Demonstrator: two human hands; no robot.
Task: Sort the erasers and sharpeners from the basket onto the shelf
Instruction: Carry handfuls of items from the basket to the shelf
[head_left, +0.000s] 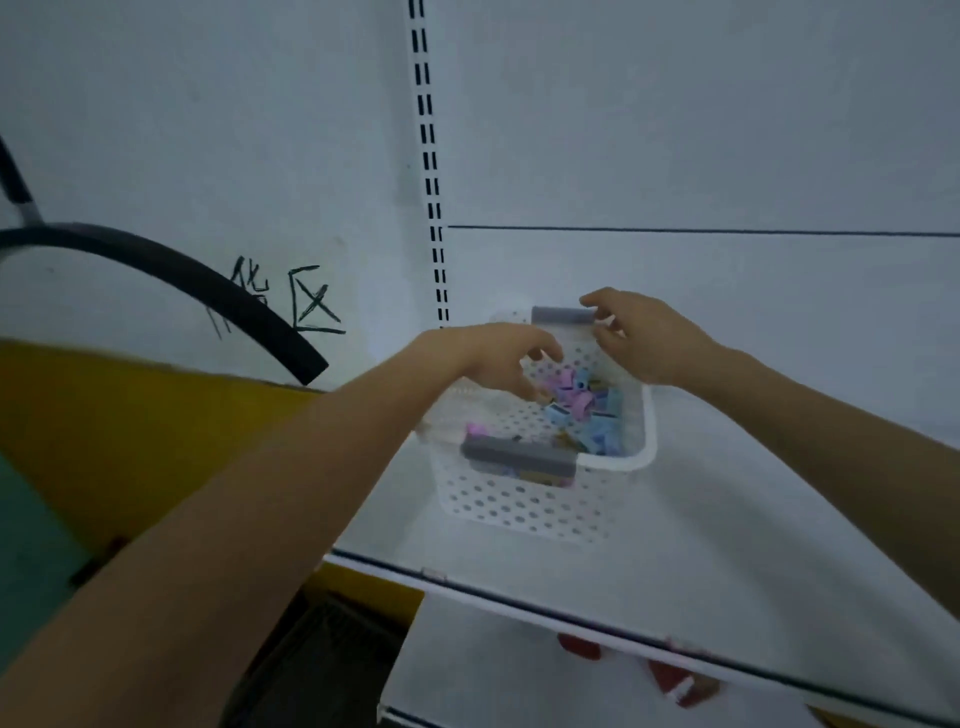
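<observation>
The left hand (493, 358) hangs over the basket's 10 o'clock rim with its fingers curled downward into the opening. Blur keeps us from telling whether this grip has pinched a piece or is empty. The right hand (644, 340) sits at the basket's 1 o'clock, fingers loosely bent, with its tips at the right end of the grey far handle (563, 315). We cannot tell whether that grip clasps the handle or only touches it.

Below both hands, the white perforated basket (519, 512) stands on the white shelf (753, 519), its grey near handle (519, 457) at 6 o'clock. Inside it, the erasers and sharpeners (582, 402) lie as a mixed pink and blue heap, banked toward the 3 o'clock wall. We cannot tell the two kinds apart here.

On the shelf around the basket we see no piece laid out, so we judge the sorting to be at its very start: nothing is placed, and the whole heap is left to pick through and separate.

Farther out, a slotted upright (431, 171) rises at the frame's 12 o'clock, and red objects (670, 675) show under the shelf edge at 5 o'clock.
</observation>
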